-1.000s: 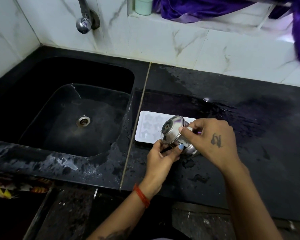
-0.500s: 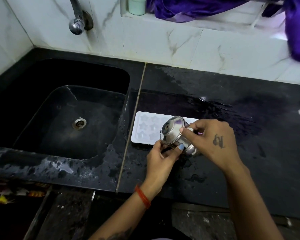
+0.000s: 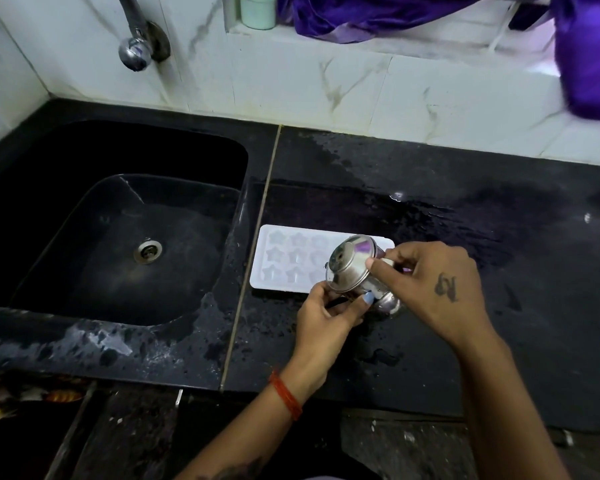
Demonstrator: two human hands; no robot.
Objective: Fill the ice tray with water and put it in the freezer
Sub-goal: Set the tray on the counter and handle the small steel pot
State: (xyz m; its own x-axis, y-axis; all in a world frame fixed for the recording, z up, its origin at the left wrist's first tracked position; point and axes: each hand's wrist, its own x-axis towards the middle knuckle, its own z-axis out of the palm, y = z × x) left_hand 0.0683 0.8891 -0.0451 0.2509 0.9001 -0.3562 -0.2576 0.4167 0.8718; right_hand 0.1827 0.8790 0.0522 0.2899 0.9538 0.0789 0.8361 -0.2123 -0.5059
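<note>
Now both hands' grip, left hand (image 3: 329,311) & right hand (image 3: 430,282), holding steel cup (image 3: 352,263) tipped over ice tray (image 3: 284,259)

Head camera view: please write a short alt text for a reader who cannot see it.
Two hands, left and right, hold a tipped steel vessel over a white star-mould ice tray lying on a wet black counter. A black sink lies to the left, with a wall tap above it.
</note>
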